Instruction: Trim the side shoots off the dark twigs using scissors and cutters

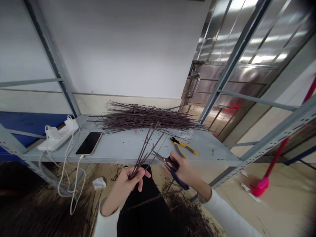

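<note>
A small bunch of twigs (144, 153) is rising from the left hand (128, 182), which is closing its thumb and fingers around the lower ends just in front of the shelf (116, 148). The twigs are looking thin, dark brown and knobbly, and they are fanning out toward the top, with one leaning off to the right. The right hand (184, 169) is gripping scissors (165, 160) by their dark blue handles, and the pale blades are pointing toward the twigs (whether they are touching, I cannot tell).

A broad heap of similar twigs (148, 118) is lying along the back of the shelf, its loose ends straying sideways. Pliers (175, 141) with yellow and dark handles are resting between the right hand and that heap, standing in the way on that side. To the left, a phone (89, 143) is lying beside a white power strip (58, 140), and white cables (65, 168) are hanging over the front edge. Below, a tangle of twigs (187, 210) is covering part of the floor, crumpled white paper (99, 183) is lying on the left, and a pinkish-red broom (261, 187) is standing at far right.
</note>
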A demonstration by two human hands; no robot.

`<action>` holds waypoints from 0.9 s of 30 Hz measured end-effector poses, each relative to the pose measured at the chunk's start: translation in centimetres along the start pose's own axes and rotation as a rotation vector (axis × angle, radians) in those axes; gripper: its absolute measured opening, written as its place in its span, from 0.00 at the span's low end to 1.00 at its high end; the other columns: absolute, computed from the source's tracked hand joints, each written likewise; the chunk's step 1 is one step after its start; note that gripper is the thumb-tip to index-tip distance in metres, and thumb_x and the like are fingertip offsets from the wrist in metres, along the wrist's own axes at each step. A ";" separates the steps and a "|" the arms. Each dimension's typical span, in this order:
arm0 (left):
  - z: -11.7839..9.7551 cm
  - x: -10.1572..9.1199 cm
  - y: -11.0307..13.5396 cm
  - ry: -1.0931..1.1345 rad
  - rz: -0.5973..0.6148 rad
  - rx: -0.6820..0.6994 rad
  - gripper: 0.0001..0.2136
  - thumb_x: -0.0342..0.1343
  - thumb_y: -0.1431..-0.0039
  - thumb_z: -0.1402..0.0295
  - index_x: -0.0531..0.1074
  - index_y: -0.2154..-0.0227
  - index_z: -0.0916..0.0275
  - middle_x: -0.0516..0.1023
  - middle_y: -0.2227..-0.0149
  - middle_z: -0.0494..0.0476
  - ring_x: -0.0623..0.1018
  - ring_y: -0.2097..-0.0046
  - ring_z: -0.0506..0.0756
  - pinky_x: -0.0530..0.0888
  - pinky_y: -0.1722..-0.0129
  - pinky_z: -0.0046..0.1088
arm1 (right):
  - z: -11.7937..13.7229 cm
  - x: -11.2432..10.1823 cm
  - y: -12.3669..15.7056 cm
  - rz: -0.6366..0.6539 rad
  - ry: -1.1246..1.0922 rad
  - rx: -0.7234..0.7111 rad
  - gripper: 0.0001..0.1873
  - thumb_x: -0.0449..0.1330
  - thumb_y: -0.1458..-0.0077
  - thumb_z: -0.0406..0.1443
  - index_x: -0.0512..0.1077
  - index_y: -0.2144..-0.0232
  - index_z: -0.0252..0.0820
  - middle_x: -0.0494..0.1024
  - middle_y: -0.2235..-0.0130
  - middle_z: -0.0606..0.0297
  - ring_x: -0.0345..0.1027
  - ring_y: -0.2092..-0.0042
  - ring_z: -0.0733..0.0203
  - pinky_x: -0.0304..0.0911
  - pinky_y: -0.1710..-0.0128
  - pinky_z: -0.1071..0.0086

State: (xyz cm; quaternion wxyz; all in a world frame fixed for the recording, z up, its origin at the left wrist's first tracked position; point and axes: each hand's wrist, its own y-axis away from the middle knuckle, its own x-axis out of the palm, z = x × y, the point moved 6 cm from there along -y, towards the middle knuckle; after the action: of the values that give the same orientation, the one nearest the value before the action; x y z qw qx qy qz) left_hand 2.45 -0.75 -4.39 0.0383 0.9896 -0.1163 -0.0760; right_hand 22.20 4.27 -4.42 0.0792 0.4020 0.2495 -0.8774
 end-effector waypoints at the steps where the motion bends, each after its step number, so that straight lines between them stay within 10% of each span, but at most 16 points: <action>1: 0.1 0.1 0.0 0.016 -0.014 -0.014 0.22 0.53 0.48 0.49 0.77 0.70 0.67 0.64 0.88 0.45 0.52 0.85 0.46 0.51 0.82 0.25 | 0.0 -0.2 0.0 -0.081 0.063 -0.009 0.16 0.58 0.50 0.42 0.52 0.75 0.46 0.57 0.81 0.77 0.51 0.81 0.69 0.46 0.80 0.74; 6: 0.1 0.9 -0.4 0.104 -0.114 -0.041 0.24 0.54 0.52 0.47 0.76 0.69 0.68 0.65 0.88 0.46 0.52 0.86 0.45 0.47 0.84 0.25 | 0.2 -0.6 0.4 -0.524 0.406 -0.081 0.07 0.57 0.52 0.36 0.60 0.75 0.44 0.69 0.78 0.68 0.63 0.76 0.64 0.52 0.75 0.74; 10: 0.0 1.4 -0.7 0.132 -0.166 -0.040 0.26 0.55 0.54 0.45 0.76 0.70 0.68 0.63 0.89 0.45 0.52 0.86 0.45 0.47 0.84 0.25 | 0.3 0.4 0.5 -0.642 0.435 -0.063 0.05 0.56 0.53 0.35 0.61 0.75 0.44 0.70 0.77 0.66 0.65 0.73 0.62 0.55 0.73 0.73; 19: 0.2 -1.4 -0.4 0.005 -0.296 0.116 0.17 0.53 0.46 0.55 0.77 0.72 0.65 0.64 0.88 0.46 0.61 0.81 0.49 0.61 0.73 0.28 | 1.4 2.0 -0.1 -0.135 -0.142 0.119 0.20 0.60 0.53 0.42 0.49 0.78 0.46 0.52 0.82 0.78 0.45 0.80 0.70 0.46 0.80 0.75; 27: 0.1 -1.5 -0.2 -0.059 -0.209 0.182 0.15 0.51 0.43 0.58 0.77 0.71 0.63 0.66 0.87 0.46 0.66 0.79 0.52 0.65 0.63 0.31 | 2.4 2.9 1.3 0.224 -0.586 0.165 0.21 0.61 0.51 0.45 0.53 0.78 0.45 0.52 0.80 0.77 0.47 0.80 0.72 0.47 0.81 0.75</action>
State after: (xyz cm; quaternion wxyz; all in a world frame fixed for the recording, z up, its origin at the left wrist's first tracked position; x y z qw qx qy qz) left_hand 1.06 -0.22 -4.30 -0.0630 0.9930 -0.0200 -0.0980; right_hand 19.15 2.10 -5.79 0.2107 0.1623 0.0983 -0.9590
